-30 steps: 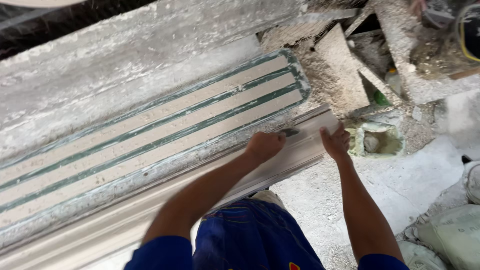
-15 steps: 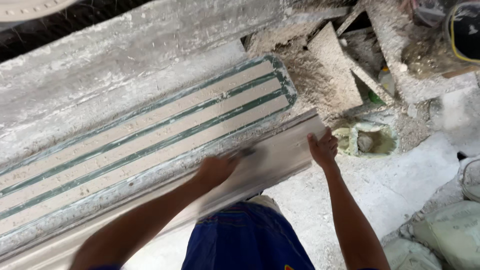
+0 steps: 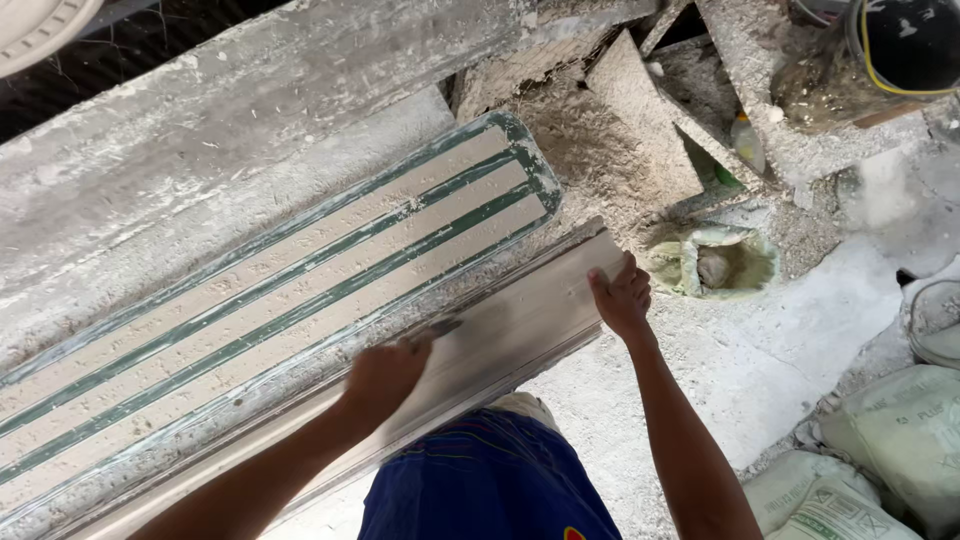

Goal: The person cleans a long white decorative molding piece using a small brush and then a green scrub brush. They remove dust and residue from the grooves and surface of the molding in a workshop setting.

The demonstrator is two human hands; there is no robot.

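Note:
A long white plaster moulding strip point(image 3: 520, 325) lies along the near edge of a dusty workbench. My right hand point(image 3: 622, 298) grips its right end. My left hand point(image 3: 385, 375) is closed around a small flat scraper blade point(image 3: 437, 329), whose tip rests on the strip's top face. Just beyond the strip lies a long green mould point(image 3: 300, 290) with pale plaster bands running its length.
A plaster-caked bench top point(image 3: 200, 170) stretches behind the mould. Rubble and broken boards point(image 3: 640, 110) pile up at the right end, beside a small green bowl point(image 3: 715, 262) and a dark bucket point(image 3: 900, 50). Sacks point(image 3: 880, 450) lie on the dusty floor at lower right.
My left hand has slid the scraper leftward along the strip, away from the right hand. My right hand has stayed on the strip's end.

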